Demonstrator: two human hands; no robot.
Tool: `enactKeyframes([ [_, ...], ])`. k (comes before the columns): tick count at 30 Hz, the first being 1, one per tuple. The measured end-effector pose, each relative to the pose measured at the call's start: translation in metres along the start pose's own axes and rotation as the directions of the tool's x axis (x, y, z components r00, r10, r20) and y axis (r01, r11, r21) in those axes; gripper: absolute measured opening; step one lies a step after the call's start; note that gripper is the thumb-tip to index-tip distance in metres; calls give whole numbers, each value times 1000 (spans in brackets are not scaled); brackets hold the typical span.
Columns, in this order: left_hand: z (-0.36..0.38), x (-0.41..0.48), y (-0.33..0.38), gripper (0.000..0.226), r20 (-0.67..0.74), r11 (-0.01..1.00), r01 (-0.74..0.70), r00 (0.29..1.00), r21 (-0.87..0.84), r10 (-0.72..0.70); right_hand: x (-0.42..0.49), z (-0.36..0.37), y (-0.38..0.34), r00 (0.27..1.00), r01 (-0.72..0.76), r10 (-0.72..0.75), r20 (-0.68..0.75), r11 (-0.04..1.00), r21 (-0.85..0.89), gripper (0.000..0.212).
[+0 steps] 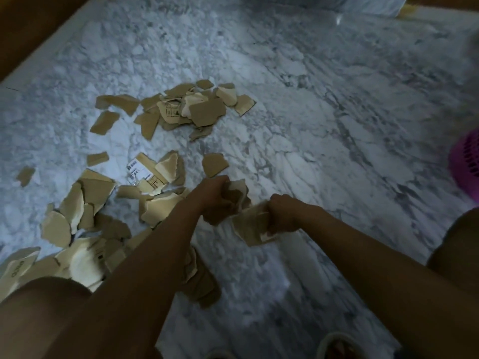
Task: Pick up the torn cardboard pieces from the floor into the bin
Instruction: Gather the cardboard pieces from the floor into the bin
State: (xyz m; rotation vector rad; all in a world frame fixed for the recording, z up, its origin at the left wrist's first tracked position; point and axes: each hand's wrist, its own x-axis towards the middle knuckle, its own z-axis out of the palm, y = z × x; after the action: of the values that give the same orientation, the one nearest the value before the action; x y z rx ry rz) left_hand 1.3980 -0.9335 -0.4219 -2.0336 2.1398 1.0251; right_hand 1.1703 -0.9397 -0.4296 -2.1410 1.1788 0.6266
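Fingers of both hands, left (215, 195) and right (281, 216), clamp cardboard pieces (252, 226); one pink bin (466, 161) right.

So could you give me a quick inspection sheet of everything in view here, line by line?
Surface: grey-white marble floor, dimly lit.
Job's things: torn cardboard pieces in a far cluster and a larger near spread at the left; one piece bears a white label. Pink bin at the right edge, only partly in frame.
Clutter: nothing seen besides the cardboard.
Hands: left hand closed on crumpled pieces; right hand closed on a pale flat piece; fingers mostly hidden.
Cables: nothing seen.
Surroundings: brown wooden edge along the upper left; the person's knees at the lower corners; footwear at the bottom.
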Motion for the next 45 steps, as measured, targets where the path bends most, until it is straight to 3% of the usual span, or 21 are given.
enactKeyframes([
  [2, -10, -10, -9, 66, -99, 992, 63, 992, -113, -75, 5, 6, -14, 999, 26, -29, -27, 992, -124, 58],
  [3, -12, -15, -15, 63, -133, 983, 77, 986, -164, -99, 8, 12, -21, 998, 43, -50, -36, 986, -163, 57],
  [6, -11, -33, -29, 22, -190, 965, 118, 968, -236, -165, 17, 31, -33, 992, 49, -74, -103, 974, -223, 52],
  [8, -1, -44, -40, 17, -215, 964, 127, 960, -234, -179, 23, 37, -34, 983, 38, -78, -166, 972, -234, 56],
  [12, 28, -55, -65, 14, -244, 963, 114, 954, -242, -174, 33, 28, -36, 988, -22, -16, -153, 971, -239, 103],
  [15, 32, -57, -74, 26, -248, 963, 139, 949, -230, -196, 41, 24, -37, 984, -122, 72, -162, 940, -319, 117],
  [18, 17, -62, -78, 31, -267, 959, 157, 939, -236, -219, 45, 14, -45, 986, -138, 93, -141, 926, -351, 88],
  [20, 0, -66, -84, 25, -280, 957, 147, 935, -251, -217, 45, 0, -57, 992, -125, 117, -45, 950, -288, 64],
  [22, -18, -72, -90, 20, -279, 941, 146, 931, -305, -235, 52, -15, -70, 992, -123, 126, 7, 979, -161, 54],
  [26, -46, -67, -111, 31, -290, 866, 215, 883, -451, -370, 87, -62, -88, 981, -119, 132, -142, 988, 98, 31],
  [28, -48, -55, -128, 29, -312, 859, 256, 854, -444, -416, 111, -85, -91, 963, -104, 144, -226, 978, 180, 33],
  [31, -48, -38, -144, 37, -266, 859, 282, 869, -428, -418, 139, -103, -91, 954, -84, 153, -258, 962, 260, 47],
  [34, -47, -34, -147, 55, -147, 834, 348, 884, -428, -444, 154, -107, -92, 973, -65, 106, -207, 979, 196, 49],
  [36, -48, -29, -147, 43, -105, 825, 390, 878, -409, -467, 163, -110, -94, 984, -17, 39, -172, 991, 129, 44],
  [41, -62, 12, -145, 29, -166, 807, 440, 830, -394, -533, 187, -110, -89, 987, 111, -110, -117, 994, 3, 46],
  [45, -53, 49, -140, 44, -225, 813, 471, 799, -342, -558, 201, -112, -71, 988, 152, -148, -44, 984, 91, 60],
])
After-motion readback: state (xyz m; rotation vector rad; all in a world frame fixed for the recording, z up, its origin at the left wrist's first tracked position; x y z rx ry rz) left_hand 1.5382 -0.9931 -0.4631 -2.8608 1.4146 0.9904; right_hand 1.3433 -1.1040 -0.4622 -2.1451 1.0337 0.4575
